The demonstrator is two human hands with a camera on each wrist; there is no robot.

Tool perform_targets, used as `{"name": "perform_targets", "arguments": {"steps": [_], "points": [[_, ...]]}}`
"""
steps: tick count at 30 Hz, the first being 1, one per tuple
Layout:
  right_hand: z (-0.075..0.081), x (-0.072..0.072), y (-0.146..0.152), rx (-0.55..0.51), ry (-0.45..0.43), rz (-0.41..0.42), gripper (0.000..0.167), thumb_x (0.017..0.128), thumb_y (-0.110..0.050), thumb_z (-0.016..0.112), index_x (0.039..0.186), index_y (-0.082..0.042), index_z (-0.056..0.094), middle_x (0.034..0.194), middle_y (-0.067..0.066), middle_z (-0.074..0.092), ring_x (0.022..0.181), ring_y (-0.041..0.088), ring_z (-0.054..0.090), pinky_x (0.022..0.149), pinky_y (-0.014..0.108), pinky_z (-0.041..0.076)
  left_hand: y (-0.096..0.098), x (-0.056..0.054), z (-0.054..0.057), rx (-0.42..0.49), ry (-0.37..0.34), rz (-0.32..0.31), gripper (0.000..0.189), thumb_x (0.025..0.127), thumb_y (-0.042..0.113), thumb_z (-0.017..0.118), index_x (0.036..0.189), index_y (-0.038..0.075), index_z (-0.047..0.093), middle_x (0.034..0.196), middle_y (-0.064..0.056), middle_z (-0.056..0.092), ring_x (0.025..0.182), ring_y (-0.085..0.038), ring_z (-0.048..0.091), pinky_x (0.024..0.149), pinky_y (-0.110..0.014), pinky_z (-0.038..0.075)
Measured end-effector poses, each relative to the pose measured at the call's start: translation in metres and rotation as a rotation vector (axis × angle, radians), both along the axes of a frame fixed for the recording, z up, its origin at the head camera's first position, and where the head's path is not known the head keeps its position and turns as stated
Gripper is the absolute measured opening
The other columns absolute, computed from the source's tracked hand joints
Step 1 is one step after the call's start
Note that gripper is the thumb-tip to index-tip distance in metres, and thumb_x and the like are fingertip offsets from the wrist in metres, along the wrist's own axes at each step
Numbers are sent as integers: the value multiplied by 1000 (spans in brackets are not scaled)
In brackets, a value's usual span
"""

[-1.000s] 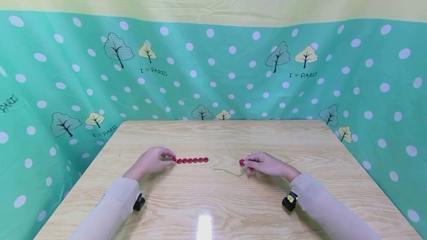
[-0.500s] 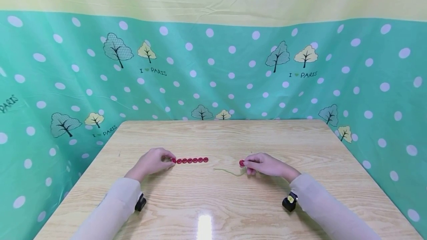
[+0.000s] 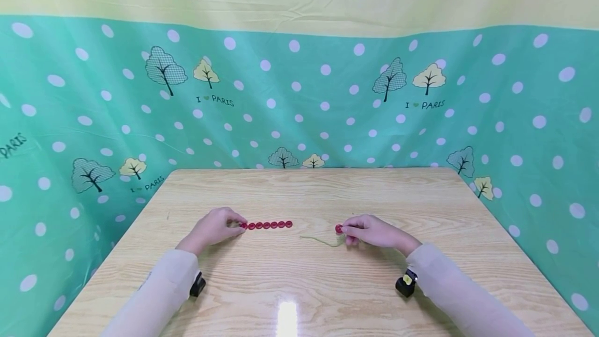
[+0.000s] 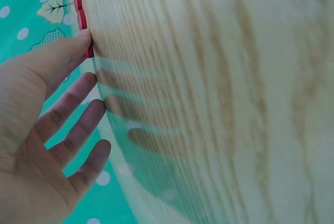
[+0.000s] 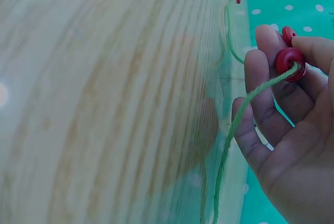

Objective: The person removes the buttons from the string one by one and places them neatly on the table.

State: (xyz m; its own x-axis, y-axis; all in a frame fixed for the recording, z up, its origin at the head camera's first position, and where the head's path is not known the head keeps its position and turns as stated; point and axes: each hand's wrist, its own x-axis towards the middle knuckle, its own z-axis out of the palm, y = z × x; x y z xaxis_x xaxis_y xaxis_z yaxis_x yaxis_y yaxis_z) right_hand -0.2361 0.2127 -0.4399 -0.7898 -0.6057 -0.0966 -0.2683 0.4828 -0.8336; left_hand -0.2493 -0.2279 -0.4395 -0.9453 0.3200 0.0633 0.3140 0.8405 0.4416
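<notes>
Head view: red button row (image 3: 267, 225), left end pinched by left hand (image 3: 216, 226).

Buttons (image 3: 267, 225) and string (image 5: 250, 97) obstruct; table (image 3: 309, 190) behind lies open

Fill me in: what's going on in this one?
A person's left hand pinches the end button of a row of seven red buttons on a table. The right hand holds at least two more buttons, with green string running to one; whether it threads another, I can't tell. Some string lies on the table between the right hand and the row.
</notes>
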Motion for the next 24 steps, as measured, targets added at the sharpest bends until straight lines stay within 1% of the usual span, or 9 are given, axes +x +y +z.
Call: {"name": "perform_targets", "arguments": {"steps": [7,12,14,17,21,24], "points": [[0,0,0,-3,5,9,29,106,-24,52,110,-3,70,85,8,69,78,25,62,57,22,41,-1,0,-1,5,10,-6,18,88,20,79,106,15,79,102,0,71,100,-25,64,91,-50,50],[1,1,0,-2,5,7,29,106,-25,52,110,-3,70,85,8,68,79,26,62,57,22,41,-1,0,0,-2,-5,-4,23,88,22,79,110,15,78,106,-2,71,103,-25,64,93,-50,49],[2,1,0,-3,2,5,29,106,-26,52,110,-3,71,85,8,68,78,26,62,56,22,40,0,0,1,-2,-14,2,26,87,23,80,112,14,77,109,-2,71,104,-26,63,94,-51,49],[2,1,0,0,-2,1,29,106,-26,53,110,-4,71,85,8,69,77,26,61,54,21,38,0,0,3,-1,-17,-6,29,87,21,79,115,13,75,113,-5,70,106,-28,63,94,-52,49],[3,1,0,4,-2,1,29,106,-26,53,110,-5,71,85,7,69,76,26,60,54,21,38,0,1,7,11,-19,0,30,88,18,77,118,13,74,119,-7,69,108,-30,63,94,-53,49],[4,1,0,4,-3,0,28,106,-27,53,110,-5,71,85,7,69,76,25,60,54,21,38,0,1,10,34,-21,22,30,90,18,75,120,14,73,122,-6,67,109,-29,62,93,-53,49]]}}
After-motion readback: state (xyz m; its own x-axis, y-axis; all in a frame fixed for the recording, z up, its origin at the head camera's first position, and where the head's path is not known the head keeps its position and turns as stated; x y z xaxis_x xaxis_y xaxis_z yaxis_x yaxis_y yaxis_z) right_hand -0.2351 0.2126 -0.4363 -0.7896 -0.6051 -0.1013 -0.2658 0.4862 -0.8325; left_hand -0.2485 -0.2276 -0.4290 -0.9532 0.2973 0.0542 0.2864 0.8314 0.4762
